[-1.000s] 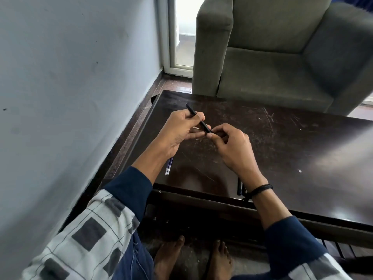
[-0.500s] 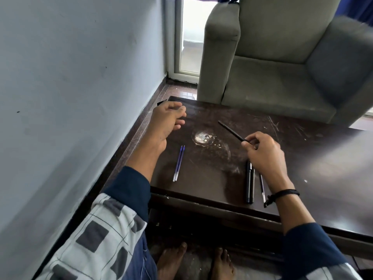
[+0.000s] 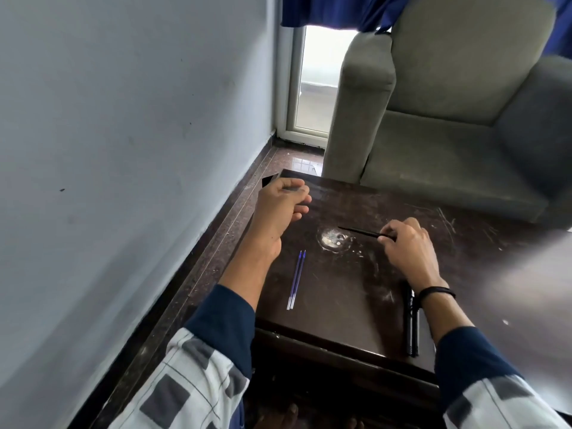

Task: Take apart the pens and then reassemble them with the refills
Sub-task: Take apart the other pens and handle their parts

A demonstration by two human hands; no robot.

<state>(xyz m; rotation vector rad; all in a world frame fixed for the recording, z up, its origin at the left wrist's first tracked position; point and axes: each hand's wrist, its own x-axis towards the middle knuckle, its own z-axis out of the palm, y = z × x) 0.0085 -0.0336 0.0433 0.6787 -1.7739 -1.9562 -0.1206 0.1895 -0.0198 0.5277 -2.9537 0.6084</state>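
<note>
1. Your right hand (image 3: 408,252) pinches 1 end of a thin black pen piece (image 3: 359,232) between thumb and fingertips. The piece points left, held low over the table (image 3: 340,305), with its free end above a pale ring-shaped stain (image 3: 334,239)
2. Your left hand (image 3: 278,209) is at the far left corner of the table with its fingers curled inward. Something grey and blurred shows at the fingertips, and you cannot tell whether the hand grips a small part or nothing
3. 2 blue refills (image 3: 296,280) lie side by side, touching, on the table between your forearms, nearer the left one. They run from the near side toward the stain
4. 2 black pens (image 3: 411,329) lie side by side near the front edge of the table, partly hidden under your right wrist, which wears a black band (image 3: 436,292)
5. A grey-green armchair (image 3: 448,134) stands just beyond the far edge of the table, a pale wall (image 3: 123,150) runs along your left, and a blue curtain (image 3: 340,10) hangs at the top above a glass door
</note>
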